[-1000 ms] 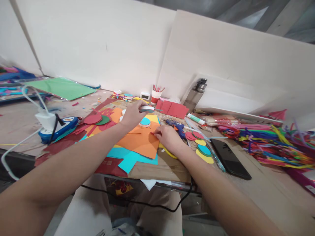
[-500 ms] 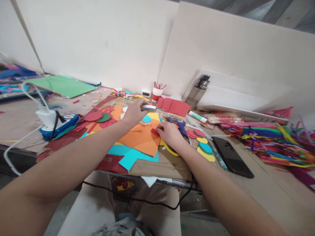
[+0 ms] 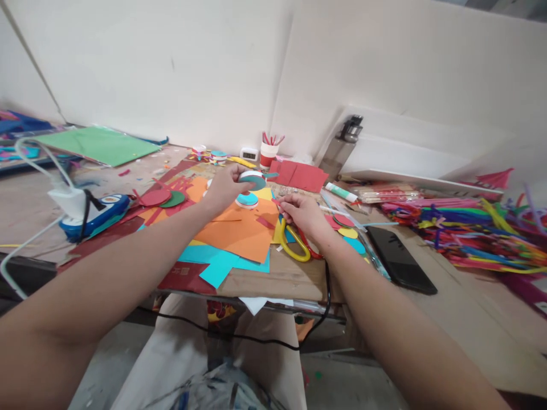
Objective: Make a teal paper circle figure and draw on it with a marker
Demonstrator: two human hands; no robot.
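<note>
My left hand (image 3: 228, 185) grips a small round paper drum (image 3: 252, 180) by its edge, above the orange paper. It has a white side and a grey-teal face, and a teal tab (image 3: 272, 175) sticks out at its right. My right hand (image 3: 301, 210) pinches a small piece of red paper (image 3: 277, 201), apart from the drum. Scissors with one yellow handle (image 3: 294, 245) and one red lie below my right hand. A second round drum with a light-blue top (image 3: 247, 199) sits on the orange sheets (image 3: 235, 236).
Red and green discs (image 3: 156, 197) lie left. Behind stand a paper cup (image 3: 269, 152), red paper (image 3: 297, 175), a small digital clock (image 3: 249, 154) and a bottle (image 3: 339, 151). To the right are a glue stick (image 3: 341, 192), a phone (image 3: 399, 259) and pipe cleaners (image 3: 465, 239). A power strip (image 3: 94, 216) sits left.
My left hand has turned the drum so its grey-teal face shows. My right hand has lifted slightly with the red paper, uncovering more of the scissors. The whole view has shifted a little.
</note>
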